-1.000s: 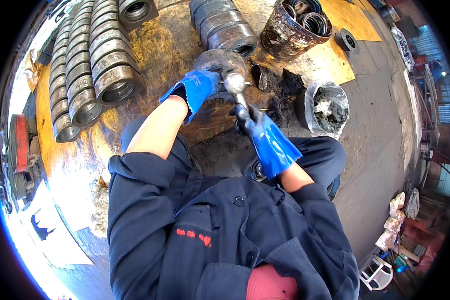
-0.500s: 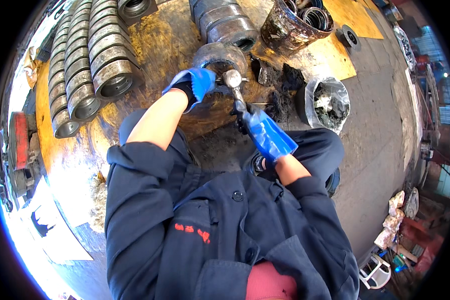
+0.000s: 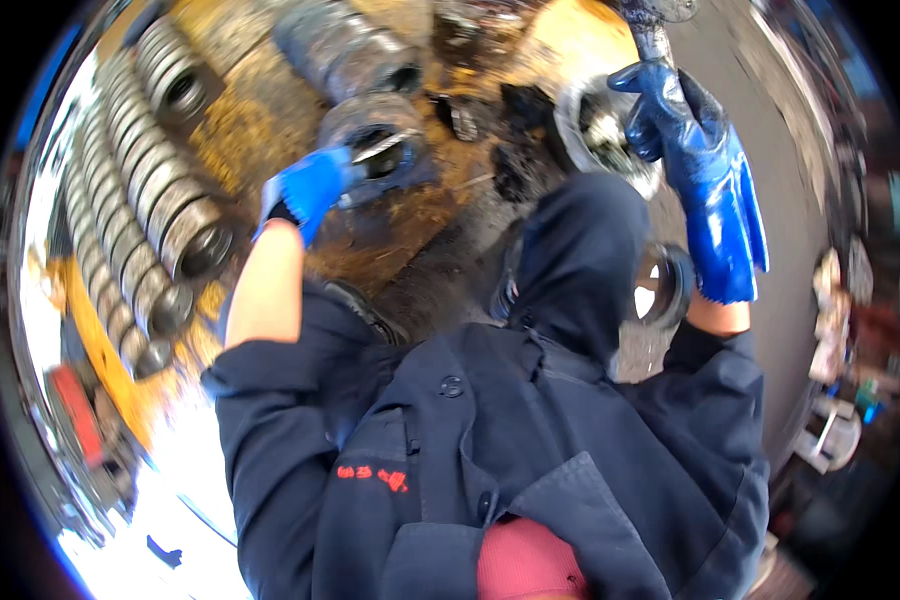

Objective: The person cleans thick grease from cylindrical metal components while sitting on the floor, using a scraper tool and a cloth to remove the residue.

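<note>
Rows of metal rings [image 3: 150, 220] are lying at the left on the rusty yellow floor [image 3: 260, 140]; a metal bucket [image 3: 600, 130] is standing ahead.

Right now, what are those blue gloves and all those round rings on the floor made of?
The left glove and right glove look like rubber-coated fabric: smooth, glossy blue, creasing softly. The ring under the left glove and the stacked rings look like steel: grey, dull shine on the edges, with rusty brown grime. The exact metal cannot be told.
</note>
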A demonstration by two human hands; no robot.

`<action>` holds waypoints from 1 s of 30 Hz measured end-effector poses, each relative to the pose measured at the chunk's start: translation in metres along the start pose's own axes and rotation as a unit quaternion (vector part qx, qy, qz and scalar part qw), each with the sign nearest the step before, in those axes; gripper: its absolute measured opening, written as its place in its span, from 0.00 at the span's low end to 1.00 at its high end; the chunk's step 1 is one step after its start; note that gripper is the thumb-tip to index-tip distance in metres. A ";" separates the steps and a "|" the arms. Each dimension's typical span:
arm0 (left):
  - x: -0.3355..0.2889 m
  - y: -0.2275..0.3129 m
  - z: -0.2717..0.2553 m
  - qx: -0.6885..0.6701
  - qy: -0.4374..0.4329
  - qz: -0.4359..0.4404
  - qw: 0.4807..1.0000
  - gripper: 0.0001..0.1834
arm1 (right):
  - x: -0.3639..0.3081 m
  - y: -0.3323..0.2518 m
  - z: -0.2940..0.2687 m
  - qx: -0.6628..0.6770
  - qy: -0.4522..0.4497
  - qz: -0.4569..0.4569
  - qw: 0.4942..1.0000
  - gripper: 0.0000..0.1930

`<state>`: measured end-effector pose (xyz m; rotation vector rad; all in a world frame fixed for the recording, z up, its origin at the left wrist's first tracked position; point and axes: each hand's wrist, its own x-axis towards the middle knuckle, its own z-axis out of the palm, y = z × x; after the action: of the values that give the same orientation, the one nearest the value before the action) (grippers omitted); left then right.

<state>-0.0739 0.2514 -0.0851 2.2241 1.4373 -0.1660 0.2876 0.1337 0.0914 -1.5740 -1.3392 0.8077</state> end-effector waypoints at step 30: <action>-0.049 0.067 -0.034 -0.282 -0.051 -0.052 0.957 0.22 | -0.016 0.151 -0.048 -0.218 0.240 -0.091 0.942 0.30</action>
<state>-0.0416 0.2042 -0.0162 1.6549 1.3394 0.0877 0.3871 0.1052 -0.0298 -1.7999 -1.3187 -0.0095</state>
